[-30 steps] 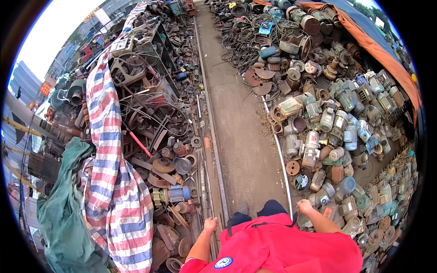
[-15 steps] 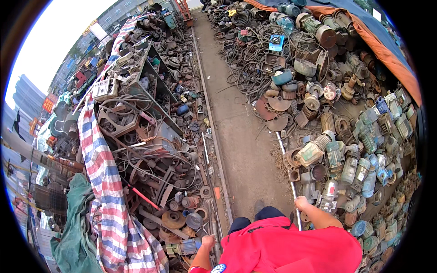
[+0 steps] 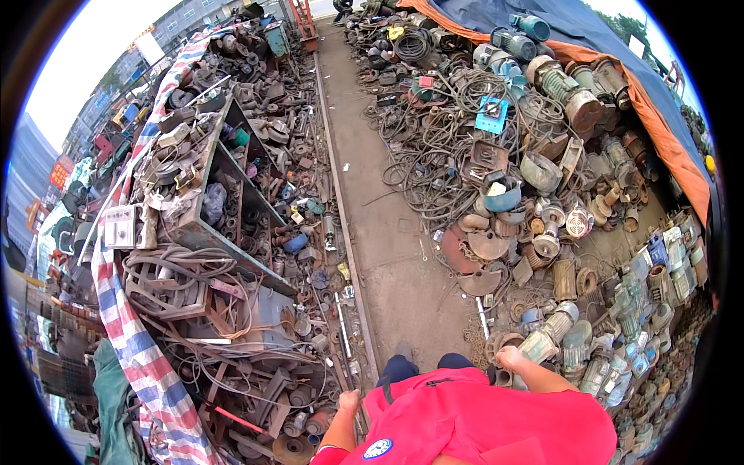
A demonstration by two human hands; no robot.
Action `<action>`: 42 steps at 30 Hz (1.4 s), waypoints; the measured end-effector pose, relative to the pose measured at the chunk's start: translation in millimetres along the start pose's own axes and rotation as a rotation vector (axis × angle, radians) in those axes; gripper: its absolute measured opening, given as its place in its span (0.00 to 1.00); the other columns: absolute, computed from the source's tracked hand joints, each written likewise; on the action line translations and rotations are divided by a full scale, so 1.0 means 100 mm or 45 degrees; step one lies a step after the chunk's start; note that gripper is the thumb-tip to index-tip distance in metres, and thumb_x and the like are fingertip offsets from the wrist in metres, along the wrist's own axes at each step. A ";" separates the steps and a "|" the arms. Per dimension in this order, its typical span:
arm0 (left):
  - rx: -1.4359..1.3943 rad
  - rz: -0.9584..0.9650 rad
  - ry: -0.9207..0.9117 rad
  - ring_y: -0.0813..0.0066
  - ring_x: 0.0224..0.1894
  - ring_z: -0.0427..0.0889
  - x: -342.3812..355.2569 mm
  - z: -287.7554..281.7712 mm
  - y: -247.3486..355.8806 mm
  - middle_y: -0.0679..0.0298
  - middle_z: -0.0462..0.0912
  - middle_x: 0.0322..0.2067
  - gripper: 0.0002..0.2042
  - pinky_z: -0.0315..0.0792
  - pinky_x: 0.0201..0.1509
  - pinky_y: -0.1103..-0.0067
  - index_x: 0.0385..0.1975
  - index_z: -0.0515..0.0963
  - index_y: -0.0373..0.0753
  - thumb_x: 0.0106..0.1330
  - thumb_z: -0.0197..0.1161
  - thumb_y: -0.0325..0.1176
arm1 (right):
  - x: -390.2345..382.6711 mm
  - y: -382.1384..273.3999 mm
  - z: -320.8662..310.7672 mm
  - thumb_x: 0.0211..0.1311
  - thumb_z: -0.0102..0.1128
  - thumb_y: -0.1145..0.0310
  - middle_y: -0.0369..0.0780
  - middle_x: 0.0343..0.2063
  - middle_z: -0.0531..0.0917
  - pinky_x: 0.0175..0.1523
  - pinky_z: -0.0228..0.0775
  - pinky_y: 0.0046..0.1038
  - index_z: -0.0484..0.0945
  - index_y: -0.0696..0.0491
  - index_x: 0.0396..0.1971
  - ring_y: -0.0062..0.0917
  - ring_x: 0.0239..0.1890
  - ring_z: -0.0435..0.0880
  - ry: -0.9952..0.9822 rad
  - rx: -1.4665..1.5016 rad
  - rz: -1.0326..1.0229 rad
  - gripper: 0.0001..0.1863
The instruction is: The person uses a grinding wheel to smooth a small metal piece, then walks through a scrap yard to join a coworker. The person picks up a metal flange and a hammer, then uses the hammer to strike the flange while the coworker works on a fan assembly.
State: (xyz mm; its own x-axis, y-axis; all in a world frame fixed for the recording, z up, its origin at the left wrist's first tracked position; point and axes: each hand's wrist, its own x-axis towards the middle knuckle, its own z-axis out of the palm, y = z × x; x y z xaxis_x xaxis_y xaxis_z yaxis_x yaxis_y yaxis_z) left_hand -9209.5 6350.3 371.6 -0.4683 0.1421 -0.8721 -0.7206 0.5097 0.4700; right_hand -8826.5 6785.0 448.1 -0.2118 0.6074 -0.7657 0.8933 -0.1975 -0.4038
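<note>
In the head view, a person in a red shirt (image 3: 480,415) stands on a bare dirt path (image 3: 395,232) between heaps of scrap machinery. The left hand (image 3: 350,401) hangs low beside the metal edging strip (image 3: 339,194) along the path's left side; its fingers look curled inward, though I cannot tell whether its grip is clamped on anything. The right hand (image 3: 510,358) is bent in front of the body, just beside a dusty, pale electric motor (image 3: 549,333) that lies tilted among others on the right (touching or merely overlapping in sight, I cannot tell). Its grip also looks curled, its contents hidden. Just ahead of that hand, a metal pipe (image 3: 483,316) lies near round brown discs (image 3: 487,245), and tangled cables (image 3: 422,174) lie farther up around a blue box (image 3: 491,115). Left, a striped tarp (image 3: 143,364) borders the heap, near a pale control box (image 3: 122,226).
</note>
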 end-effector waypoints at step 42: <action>0.317 0.400 0.031 0.75 0.28 0.81 7.17 2.81 15.05 0.61 0.83 0.32 0.13 0.73 0.27 0.80 0.42 0.77 0.32 0.70 0.57 0.38 | 9.53 -11.11 -2.54 0.53 0.60 0.69 0.42 0.20 0.78 0.21 0.63 0.33 0.75 0.57 0.25 0.26 0.17 0.74 -0.394 -0.144 -0.024 0.07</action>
State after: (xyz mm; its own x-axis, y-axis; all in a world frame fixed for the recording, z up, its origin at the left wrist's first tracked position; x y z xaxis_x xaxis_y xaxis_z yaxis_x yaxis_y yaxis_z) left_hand -10486.1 7457.2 415.8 -0.6600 0.3052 -0.6864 -0.3961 0.6350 0.6632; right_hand -9920.1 7778.9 294.1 -0.3233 0.3443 -0.8814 0.9228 -0.0915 -0.3742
